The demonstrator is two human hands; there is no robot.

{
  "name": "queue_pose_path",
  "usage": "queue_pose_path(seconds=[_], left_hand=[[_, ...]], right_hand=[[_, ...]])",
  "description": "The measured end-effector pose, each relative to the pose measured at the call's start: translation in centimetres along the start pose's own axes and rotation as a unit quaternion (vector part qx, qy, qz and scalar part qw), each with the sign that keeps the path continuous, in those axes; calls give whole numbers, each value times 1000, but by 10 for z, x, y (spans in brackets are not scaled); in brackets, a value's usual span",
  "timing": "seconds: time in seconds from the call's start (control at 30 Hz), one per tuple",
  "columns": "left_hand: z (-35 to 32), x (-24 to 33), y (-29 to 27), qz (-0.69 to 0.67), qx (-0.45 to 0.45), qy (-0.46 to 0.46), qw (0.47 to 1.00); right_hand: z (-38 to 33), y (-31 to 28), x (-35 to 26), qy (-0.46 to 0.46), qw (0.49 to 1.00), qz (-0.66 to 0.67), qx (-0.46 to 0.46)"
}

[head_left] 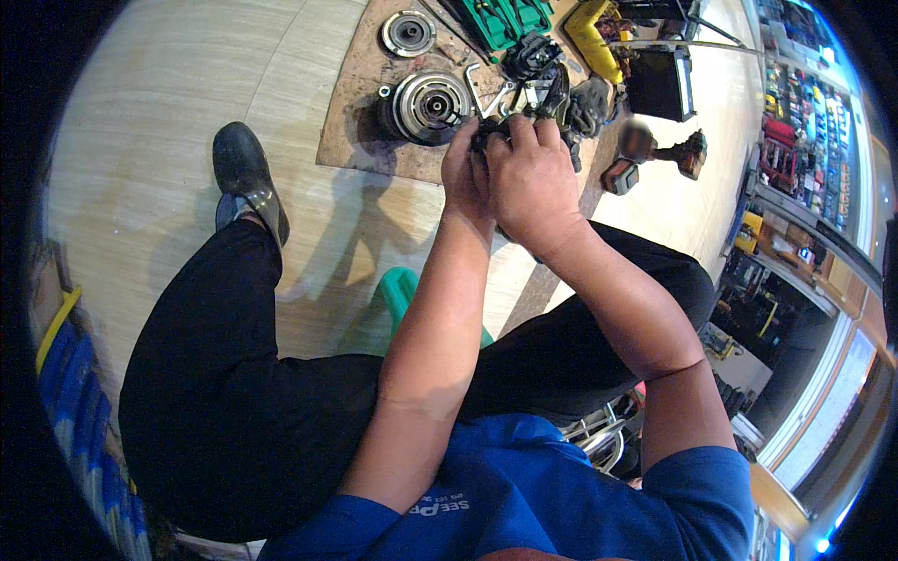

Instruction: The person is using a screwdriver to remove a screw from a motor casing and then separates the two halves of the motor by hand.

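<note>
Over the near edge of a stained brown board (348, 120) on the floor, I am watching both hands meeting around a dark part (485, 134), which is showing only in slivers between the fingers. The right hand (531, 182) is curling over it from above, knuckles up, and is gripping it. The left hand (465, 176) is lying along its left side; its fingers are partly hiding, so I cannot tell how tightly they are closing. Just left of the part, a ridged metal pulley (433, 106) is standing near the left fingertips, and beyond it a smaller metal disc (409, 35) is lying flat. An L-shaped silver wrench (473, 88) is lying just past the hands. A dark glove (591, 105) is resting near the right hand, and a power tool (690, 155) is lying farther right on the floor.
</note>
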State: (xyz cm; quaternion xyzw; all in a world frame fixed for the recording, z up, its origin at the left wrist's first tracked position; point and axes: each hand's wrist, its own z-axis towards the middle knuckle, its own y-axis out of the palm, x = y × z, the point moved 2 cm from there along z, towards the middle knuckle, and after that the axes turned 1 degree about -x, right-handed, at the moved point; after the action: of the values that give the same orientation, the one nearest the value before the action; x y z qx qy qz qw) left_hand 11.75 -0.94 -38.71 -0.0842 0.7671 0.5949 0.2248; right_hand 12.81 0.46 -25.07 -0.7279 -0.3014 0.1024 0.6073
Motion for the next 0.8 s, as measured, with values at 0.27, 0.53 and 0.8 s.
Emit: queue_pose_path(seconds=[0.27, 0.53, 0.8], left_hand=[[5, 2, 0, 30, 49, -7, 998], [8, 6, 1, 41, 103, -14, 994], [15, 4, -4, 29, 86, -26, 996]], right_hand=[[0, 2, 6, -4, 1000, 5, 9], [9, -3, 14, -14, 1000, 23, -16], [15, -4, 25, -34, 999, 35, -16]])
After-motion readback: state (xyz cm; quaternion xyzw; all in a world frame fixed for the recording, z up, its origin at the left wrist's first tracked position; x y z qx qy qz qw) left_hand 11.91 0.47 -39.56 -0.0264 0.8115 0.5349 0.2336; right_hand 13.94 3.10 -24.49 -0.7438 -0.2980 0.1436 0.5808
